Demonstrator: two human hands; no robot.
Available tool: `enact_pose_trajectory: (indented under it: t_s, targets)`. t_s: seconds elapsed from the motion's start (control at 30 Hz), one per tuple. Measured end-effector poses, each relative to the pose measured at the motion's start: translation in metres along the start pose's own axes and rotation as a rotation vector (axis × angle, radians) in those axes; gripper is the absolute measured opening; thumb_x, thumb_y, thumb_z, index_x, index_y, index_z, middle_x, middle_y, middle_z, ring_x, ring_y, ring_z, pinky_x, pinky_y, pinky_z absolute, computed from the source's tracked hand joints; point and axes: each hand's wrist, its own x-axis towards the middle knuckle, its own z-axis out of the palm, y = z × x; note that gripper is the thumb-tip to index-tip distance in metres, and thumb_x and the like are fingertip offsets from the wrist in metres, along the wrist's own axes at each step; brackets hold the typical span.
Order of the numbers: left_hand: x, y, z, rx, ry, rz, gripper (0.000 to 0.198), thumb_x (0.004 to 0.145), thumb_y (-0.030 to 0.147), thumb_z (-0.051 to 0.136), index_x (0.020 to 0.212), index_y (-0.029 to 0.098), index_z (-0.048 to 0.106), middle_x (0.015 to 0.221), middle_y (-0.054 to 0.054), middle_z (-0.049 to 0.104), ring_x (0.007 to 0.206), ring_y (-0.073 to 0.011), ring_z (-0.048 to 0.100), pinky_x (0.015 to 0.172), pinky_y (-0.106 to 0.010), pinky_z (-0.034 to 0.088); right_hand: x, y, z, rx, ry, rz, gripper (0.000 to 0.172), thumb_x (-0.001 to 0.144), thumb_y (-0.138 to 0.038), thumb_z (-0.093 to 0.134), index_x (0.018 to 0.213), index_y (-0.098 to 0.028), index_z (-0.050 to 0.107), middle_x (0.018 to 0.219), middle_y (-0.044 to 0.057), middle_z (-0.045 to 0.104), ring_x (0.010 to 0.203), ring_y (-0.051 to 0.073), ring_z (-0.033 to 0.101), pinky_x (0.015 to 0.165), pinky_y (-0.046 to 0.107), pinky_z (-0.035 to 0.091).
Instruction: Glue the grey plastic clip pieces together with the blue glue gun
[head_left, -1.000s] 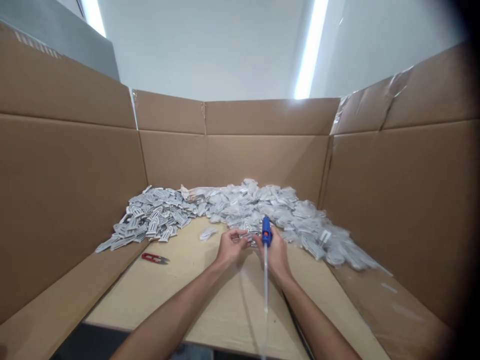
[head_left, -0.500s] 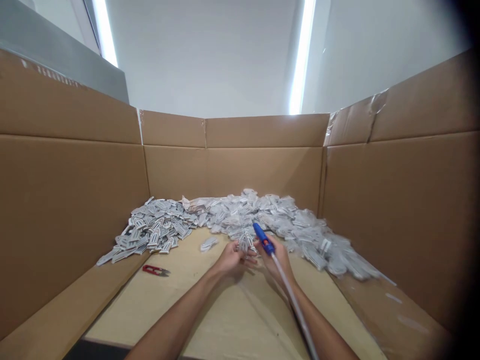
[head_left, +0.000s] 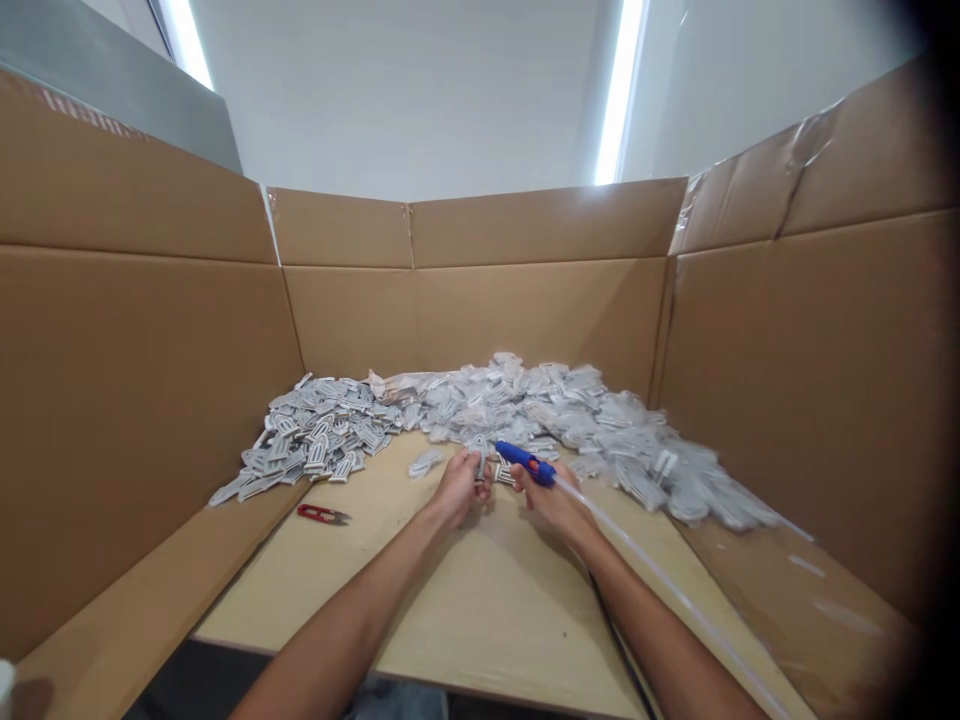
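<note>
My left hand [head_left: 460, 487] is closed on a small grey arched piece [head_left: 481, 460] near the middle of the board. My right hand [head_left: 551, 497] grips a blue glue gun [head_left: 526, 462], whose tip points left, close to the grey piece. A long clear glue stick [head_left: 667, 580] runs from the back of the gun to the lower right. Another grey and white piece [head_left: 505, 472] shows between my hands; whether a hand holds it, I cannot tell. A pair of red snips [head_left: 322, 514] lies on the board to the left.
Grey arched pieces [head_left: 319, 450] are heaped at the back left. A larger heap of pale wrapped pieces [head_left: 585, 420] spans the back and right. One pale piece [head_left: 425, 462] lies apart. Cardboard walls [head_left: 480, 310] surround the wooden board [head_left: 465, 630].
The glue gun has swung from pointing up and away to pointing left across the piece in my left hand. The glue stick now slants further right. The camera view has shifted slightly.
</note>
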Motion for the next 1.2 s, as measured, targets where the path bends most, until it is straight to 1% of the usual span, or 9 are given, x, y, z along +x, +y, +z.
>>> enact_pose_trajectory:
  t_s: [0.1, 0.17, 0.3, 0.4, 0.63, 0.8, 0.9, 1.07, 1.2]
  targets:
    - [0.001, 0.000, -0.003, 0.028, 0.029, 0.008, 0.017, 0.090, 0.034, 0.056, 0.091, 0.017, 0.053, 0.061, 0.004, 0.050, 0.044, -0.0081, 0.043, 0.041, -0.019, 0.026, 0.000, 0.000, 0.000, -0.045, -0.034, 0.005, 0.050, 0.081, -0.067, 0.060, 0.067, -0.020, 0.067, 0.051, 0.001, 0.056, 0.044, 0.014, 0.050, 0.043, 0.024, 0.036]
    - [0.002, 0.000, -0.004, 0.040, 0.028, 0.019, 0.017, 0.088, 0.034, 0.058, 0.089, 0.018, 0.052, 0.061, 0.004, 0.050, 0.043, -0.0080, 0.042, 0.041, -0.020, 0.025, 0.000, -0.002, -0.001, -0.096, -0.056, -0.023, 0.048, 0.084, -0.064, 0.058, 0.065, -0.020, 0.066, 0.049, -0.001, 0.054, 0.044, 0.013, 0.047, 0.044, 0.024, 0.035]
    - [0.001, -0.003, -0.001, 0.049, -0.016, 0.042, 0.013, 0.085, 0.028, 0.060, 0.086, 0.019, 0.050, 0.065, 0.003, 0.054, 0.046, -0.0083, 0.046, 0.043, -0.020, 0.031, -0.002, -0.009, -0.003, -0.161, -0.083, -0.095, 0.047, 0.087, -0.058, 0.057, 0.060, -0.020, 0.064, 0.048, -0.001, 0.052, 0.046, 0.013, 0.046, 0.048, 0.024, 0.036]
    - [0.002, -0.006, 0.002, 0.049, -0.048, 0.046, 0.011, 0.081, 0.021, 0.061, 0.087, 0.019, 0.052, 0.069, 0.002, 0.056, 0.048, -0.0087, 0.049, 0.046, -0.021, 0.036, -0.003, -0.011, -0.005, -0.167, -0.104, -0.118, 0.045, 0.089, -0.055, 0.057, 0.064, -0.020, 0.068, 0.048, -0.002, 0.053, 0.047, 0.013, 0.048, 0.050, 0.024, 0.037]
    - [0.001, -0.007, 0.005, 0.040, -0.050, 0.061, 0.023, 0.072, 0.006, 0.056, 0.091, 0.019, 0.052, 0.071, 0.002, 0.056, 0.050, -0.0087, 0.050, 0.049, -0.022, 0.041, -0.002, -0.005, -0.005, -0.158, -0.098, -0.150, 0.037, 0.090, -0.049, 0.061, 0.069, -0.020, 0.072, 0.055, -0.001, 0.060, 0.052, 0.014, 0.051, 0.052, 0.024, 0.039]
    - [-0.001, -0.006, 0.006, 0.033, -0.046, 0.072, 0.021, 0.074, 0.005, 0.057, 0.088, 0.019, 0.051, 0.073, 0.001, 0.056, 0.053, -0.0089, 0.052, 0.051, -0.022, 0.042, -0.001, -0.004, -0.004, -0.154, -0.093, -0.146, 0.039, 0.091, -0.049, 0.061, 0.066, -0.020, 0.070, 0.056, -0.001, 0.062, 0.052, 0.014, 0.053, 0.054, 0.024, 0.039]
    - [-0.001, -0.005, 0.006, 0.035, -0.037, 0.078, 0.019, 0.075, 0.006, 0.058, 0.088, 0.019, 0.051, 0.075, 0.001, 0.057, 0.054, -0.0090, 0.052, 0.051, -0.021, 0.042, -0.002, -0.006, -0.004, -0.140, -0.105, -0.132, 0.040, 0.091, -0.051, 0.061, 0.068, -0.020, 0.071, 0.057, -0.001, 0.063, 0.052, 0.014, 0.054, 0.053, 0.024, 0.039]
    - [-0.002, -0.006, 0.007, 0.057, -0.032, 0.077, 0.021, 0.077, 0.005, 0.055, 0.092, 0.019, 0.054, 0.079, -0.001, 0.059, 0.057, -0.0101, 0.055, 0.050, -0.021, 0.042, -0.002, -0.004, -0.003, -0.165, -0.082, -0.124, 0.036, 0.089, -0.049, 0.063, 0.071, -0.020, 0.073, 0.057, -0.002, 0.062, 0.052, 0.013, 0.052, 0.052, 0.024, 0.037]
    - [-0.003, -0.006, 0.008, 0.086, -0.026, 0.086, 0.020, 0.079, 0.005, 0.055, 0.092, 0.019, 0.055, 0.079, -0.001, 0.060, 0.057, -0.0098, 0.054, 0.051, -0.021, 0.043, -0.001, -0.001, -0.002, -0.146, -0.083, -0.108, 0.033, 0.089, -0.047, 0.064, 0.072, -0.021, 0.074, 0.056, -0.002, 0.061, 0.052, 0.014, 0.052, 0.053, 0.024, 0.038]
